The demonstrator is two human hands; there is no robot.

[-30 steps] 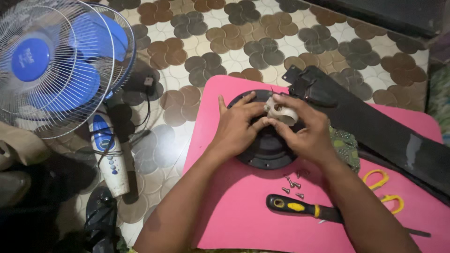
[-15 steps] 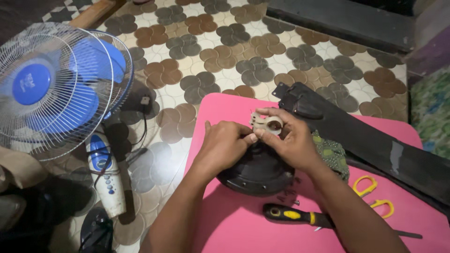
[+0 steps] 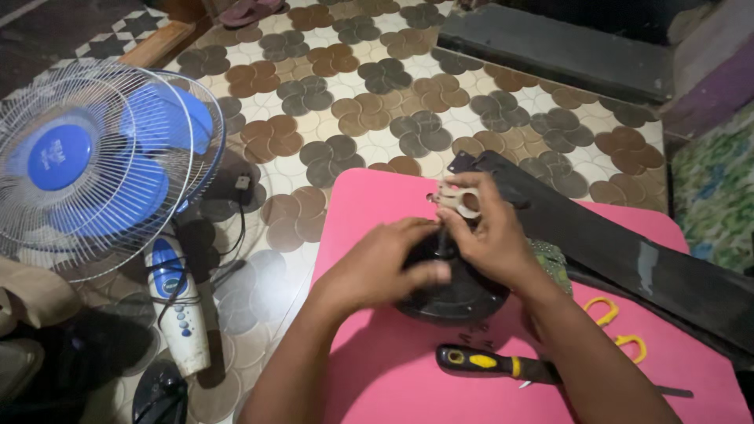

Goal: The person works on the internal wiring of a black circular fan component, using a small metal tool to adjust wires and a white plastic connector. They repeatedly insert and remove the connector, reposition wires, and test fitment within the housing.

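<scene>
A round black motor housing (image 3: pixel 455 294) lies on a pink mat (image 3: pixel 377 369). My right hand (image 3: pixel 487 235) is closed on a small pale metal bracket (image 3: pixel 458 198) and holds it above the housing. Resting on the housing's left rim, my left hand (image 3: pixel 385 263) presses it down with curled fingers. A thin shaft or wire runs from the bracket down toward the housing.
A black-and-yellow screwdriver (image 3: pixel 503 366) and small screws (image 3: pixel 475 341) lie in front of the housing. Long black fan blades (image 3: pixel 628 251) and yellow-handled scissors (image 3: pixel 616 326) are at the right. A blue standing fan (image 3: pixel 94 169) with its white post (image 3: pixel 179 310) lies on the tiled floor at the left.
My right hand has lifted the pale bracket up off the housing. The view has tilted up, so the housing sits lower in the frame.
</scene>
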